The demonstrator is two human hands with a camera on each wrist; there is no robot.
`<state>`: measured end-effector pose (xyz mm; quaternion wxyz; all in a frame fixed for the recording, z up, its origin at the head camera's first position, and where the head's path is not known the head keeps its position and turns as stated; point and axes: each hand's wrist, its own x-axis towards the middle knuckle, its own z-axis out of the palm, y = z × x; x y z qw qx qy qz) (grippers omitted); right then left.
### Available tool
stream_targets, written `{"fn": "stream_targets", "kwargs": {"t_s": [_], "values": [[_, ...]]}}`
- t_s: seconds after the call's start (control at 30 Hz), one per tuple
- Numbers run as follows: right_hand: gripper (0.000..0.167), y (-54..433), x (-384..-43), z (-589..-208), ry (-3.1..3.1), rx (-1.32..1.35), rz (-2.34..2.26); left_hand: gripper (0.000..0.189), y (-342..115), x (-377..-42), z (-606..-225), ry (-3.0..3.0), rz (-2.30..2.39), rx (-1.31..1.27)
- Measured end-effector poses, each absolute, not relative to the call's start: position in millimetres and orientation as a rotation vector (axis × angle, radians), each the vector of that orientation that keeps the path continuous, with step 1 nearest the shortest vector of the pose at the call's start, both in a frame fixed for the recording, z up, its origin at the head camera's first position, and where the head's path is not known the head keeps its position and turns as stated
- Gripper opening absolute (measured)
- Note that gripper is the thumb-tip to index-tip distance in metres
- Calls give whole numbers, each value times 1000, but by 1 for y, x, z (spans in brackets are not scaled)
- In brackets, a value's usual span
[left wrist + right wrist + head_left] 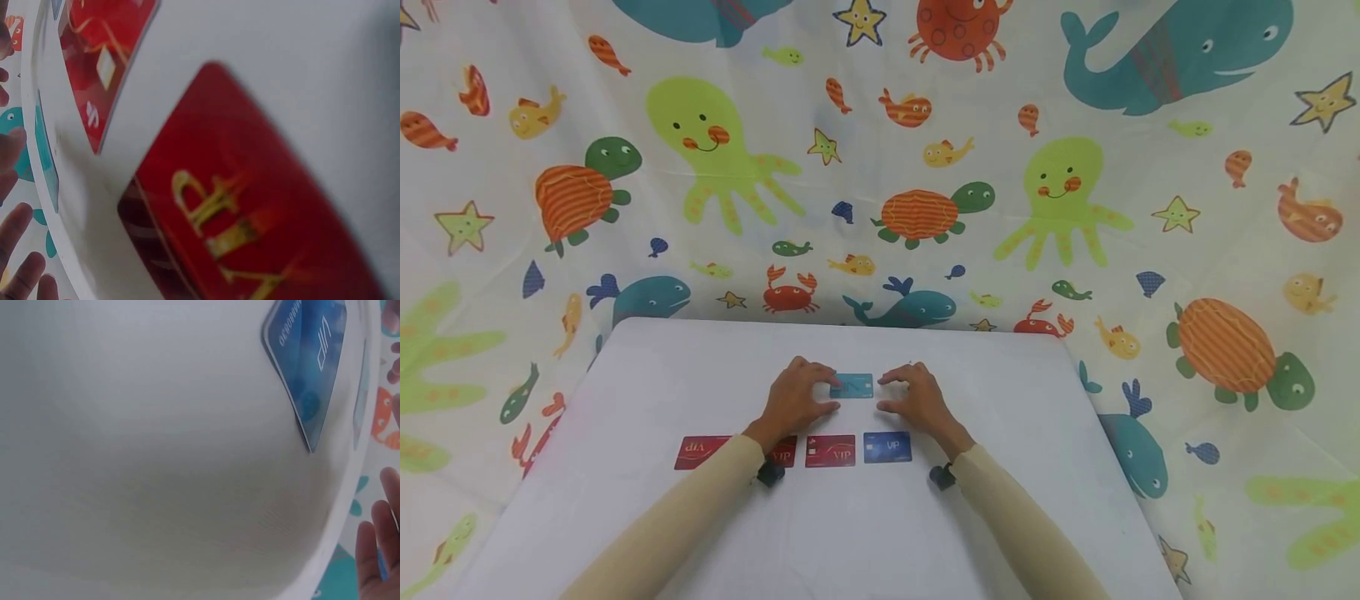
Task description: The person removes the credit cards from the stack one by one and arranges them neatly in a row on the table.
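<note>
A teal card point(854, 386) lies flat on the white table, between the two hands. My left hand point(797, 393) is at its left end, thumb and fingers spread apart, with a fingertip overlapping the card's edge in the head view. On the other side, my right hand point(919, 400) hovers just off the card's right end, its thumb and fingers parted with nothing between them. In the left wrist view, some fingers point(15, 231) show at the left border, beyond the teal card point(45, 156). Fingers point(378, 540) also appear at the right border of the right wrist view.
Nearer the person runs a row of cards: a red VIP card point(692, 452), a second red card point(785, 452) partly behind the left wrist, a third red card point(830, 451) and a blue VIP card point(887, 447). Behind the table point(880, 533) hangs a sea-animal cloth point(850, 192).
</note>
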<state>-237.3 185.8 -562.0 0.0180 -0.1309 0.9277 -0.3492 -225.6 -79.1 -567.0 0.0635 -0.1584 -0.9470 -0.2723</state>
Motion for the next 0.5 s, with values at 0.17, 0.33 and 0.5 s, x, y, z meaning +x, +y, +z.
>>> {"fn": "stream_targets", "kwargs": {"t_s": [0.17, 0.33, 0.5], "values": [[35, 182, -245, -563, 2856, -433, -1118, 40, -82, -233, -566, -2879, -810, -490], [32, 176, -251, -567, 2857, -411, -1091, 38, -82, -238, -567, -2902, -821, -485], [32, 172, -254, -567, 2843, -395, -1073, 37, -80, -241, -568, -2919, -814, -485]]}}
